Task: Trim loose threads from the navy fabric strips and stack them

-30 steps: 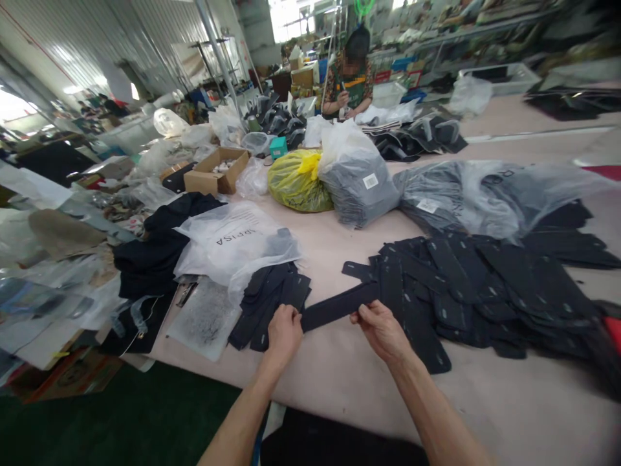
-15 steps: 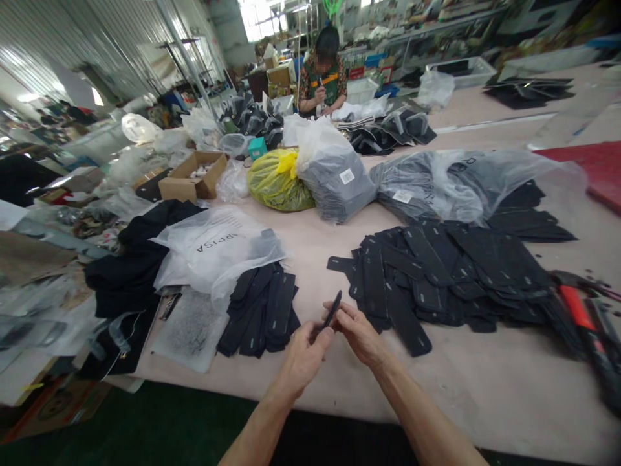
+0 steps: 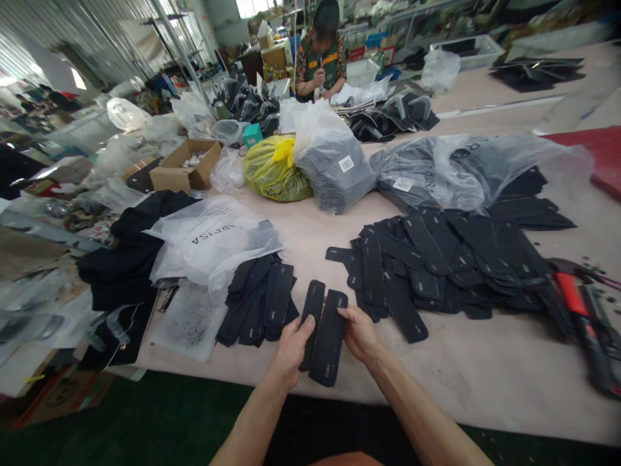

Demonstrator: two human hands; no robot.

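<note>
Two black fabric strips with rounded ends are held side by side above the near edge of the table. My left hand point(image 3: 292, 349) grips the narrower-looking strip point(image 3: 314, 301), thumb on its face. My right hand point(image 3: 359, 331) pinches the other strip point(image 3: 330, 343) at its upper right edge. Small pale marks show near the strips' ends. To the left of my hands lies a small pile of similar black strips point(image 3: 279, 294), partly under a white printed plastic bag point(image 3: 208, 239). A larger heap of them point(image 3: 436, 259) spreads to the right.
A yellow bag point(image 3: 272, 175) and a clear bag of dark pieces point(image 3: 334, 168) stand mid-table. A red-handled hammer-like tool point(image 3: 575, 304) lies far right. At left are a translucent board point(image 3: 189, 323) and black cloth point(image 3: 121, 259). Across the table sits a co-worker point(image 3: 323, 58).
The black strips were edge-on between my hands; now they are turned face up and fanned apart into two. My view has tilted slightly downward.
</note>
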